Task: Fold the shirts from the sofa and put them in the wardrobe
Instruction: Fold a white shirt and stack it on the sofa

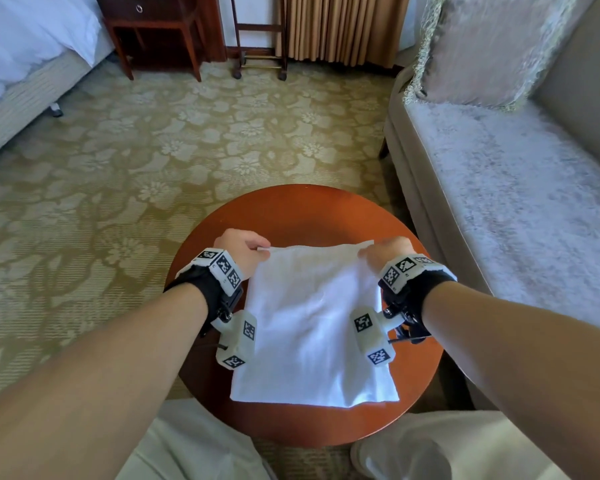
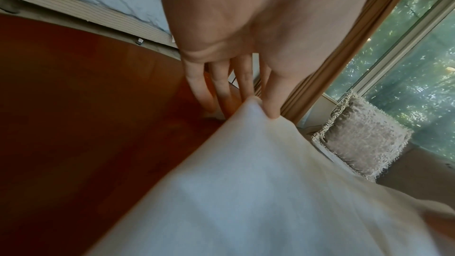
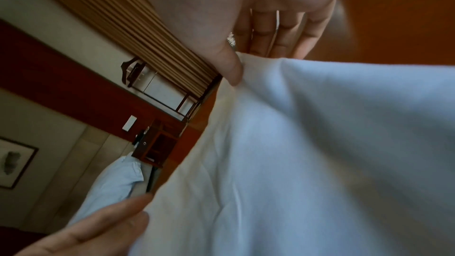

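Note:
A white shirt point(image 1: 312, 327), partly folded into a rectangle, lies on a round red-brown table point(image 1: 291, 209). My left hand point(image 1: 243, 247) pinches its far left corner and my right hand point(image 1: 385, 252) pinches its far right corner, lifting the far edge a little off the table. The left wrist view has my thumb and fingers point(image 2: 246, 85) closed on a peak of the white shirt point(image 2: 246, 182). Over in the right wrist view, my thumb point(image 3: 231, 65) presses the white shirt point(image 3: 307, 143) against my fingers. The near edge rests flat on the table.
A grey sofa point(image 1: 516, 209) with a fringed cushion point(image 1: 485, 50) stands right of the table. Patterned carpet point(image 1: 153, 150) spreads ahead. A bed point(image 1: 25, 57) sits at far left, a dark wooden nightstand point(image 1: 153, 26) and curtains point(image 1: 343, 26) at the back. My knees show below the table.

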Demonstrator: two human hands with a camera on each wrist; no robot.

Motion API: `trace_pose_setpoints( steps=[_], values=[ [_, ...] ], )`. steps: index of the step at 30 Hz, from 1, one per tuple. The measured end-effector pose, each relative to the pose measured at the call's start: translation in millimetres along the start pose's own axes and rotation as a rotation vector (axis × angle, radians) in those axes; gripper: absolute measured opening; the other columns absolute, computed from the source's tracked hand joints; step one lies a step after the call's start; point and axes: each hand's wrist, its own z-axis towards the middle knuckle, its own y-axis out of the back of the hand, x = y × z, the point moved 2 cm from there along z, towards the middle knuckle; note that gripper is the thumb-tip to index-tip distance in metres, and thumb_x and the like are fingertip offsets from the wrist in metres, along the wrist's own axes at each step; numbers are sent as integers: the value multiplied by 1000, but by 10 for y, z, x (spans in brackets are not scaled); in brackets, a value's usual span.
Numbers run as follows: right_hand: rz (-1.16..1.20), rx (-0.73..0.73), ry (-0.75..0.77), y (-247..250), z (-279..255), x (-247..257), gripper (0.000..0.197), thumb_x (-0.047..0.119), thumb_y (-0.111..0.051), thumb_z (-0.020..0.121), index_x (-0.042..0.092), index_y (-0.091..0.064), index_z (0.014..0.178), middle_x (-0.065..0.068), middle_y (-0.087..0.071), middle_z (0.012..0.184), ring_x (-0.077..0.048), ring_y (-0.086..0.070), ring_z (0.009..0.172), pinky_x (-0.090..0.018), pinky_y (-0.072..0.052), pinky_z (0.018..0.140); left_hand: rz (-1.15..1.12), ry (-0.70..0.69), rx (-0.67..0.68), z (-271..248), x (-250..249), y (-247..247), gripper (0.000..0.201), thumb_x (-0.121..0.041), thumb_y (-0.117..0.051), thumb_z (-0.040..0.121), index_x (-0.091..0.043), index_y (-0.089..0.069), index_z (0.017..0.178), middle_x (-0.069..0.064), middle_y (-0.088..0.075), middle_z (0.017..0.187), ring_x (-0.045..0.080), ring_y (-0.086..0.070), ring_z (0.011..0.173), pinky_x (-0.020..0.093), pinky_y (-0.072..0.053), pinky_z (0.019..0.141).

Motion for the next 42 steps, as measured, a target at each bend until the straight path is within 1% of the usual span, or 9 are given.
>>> trace_pose_setpoints(
  steps=[6,10,14,18,22,29,33,37,42],
  values=[
    [-56,0,-32,-24,-26,-33,25,18,-62,82,10,-61,106,-1,-64,86,-25,-62,80,-32,-52,78,58,95,-60,50,-19,-26,27,-30,-75,82,-16,-71,105,-2,-70,99,16,-64,93,20,-41,76],
    [-117,-28,-91,-210,157,-284,66,33,-56,61,12,-51,123,-11,-64,113,-35,-63,100,-51,-49,91,43,289,18,-70,106,-49,40,-50,-69,79,-22,-46,63,-2,-47,63,18,-47,54,24,-39,58],
    [-117,39,-179,-129,-206,-372,72,35,-68,55,7,-50,118,-12,-65,99,-32,-65,83,-40,-54,74,-61,475,108,-446,230,-63,61,-62,-72,62,-14,-57,95,8,-66,94,28,-66,82,40,-58,79],
    [-208,243,-159,-10,-711,-453,19,24,-68,79,10,-61,89,-9,-60,84,-25,-59,70,-27,-44,55,-139,514,185,-882,241,-116,62,-44,-79,75,-3,-61,117,10,-66,103,26,-65,83,28,-48,53],
    [-185,253,-142,-46,-896,-682,41,22,-71,81,5,-59,117,-13,-60,102,-28,-58,82,-30,-45,62,-88,514,297,-1188,291,-173,63,-36,-86,70,-1,-62,117,11,-68,106,26,-67,87,23,-45,43],
    [56,147,-153,-34,-1070,-1037,34,32,-77,72,9,-59,91,-11,-65,79,-29,-63,74,-40,-53,75,46,460,211,-1416,449,-238,59,-42,-88,59,-3,-68,98,11,-72,77,22,-66,64,35,-61,76],
    [-31,126,-149,-44,-1112,-1189,42,37,-77,75,7,-63,100,-5,-64,74,-23,-63,69,-31,-50,60,165,439,150,-1479,468,-276,46,-49,-84,67,-6,-69,75,6,-69,57,21,-66,55,29,-59,67],
    [-125,27,-167,-115,-1161,-1280,53,52,-79,67,9,-52,83,-8,-68,79,-27,-67,74,-42,-55,80,311,398,118,-1544,428,-323,54,-64,-70,75,-11,-61,66,-2,-62,53,14,-59,50,20,-46,51],
    [-17,65,-197,-71,-1229,-1233,34,38,-71,73,9,-57,81,-9,-68,76,-27,-67,70,-40,-56,78,121,444,142,-1635,428,-285,50,-53,-81,69,-8,-61,80,9,-69,70,24,-65,63,31,-56,68]
  ],
)
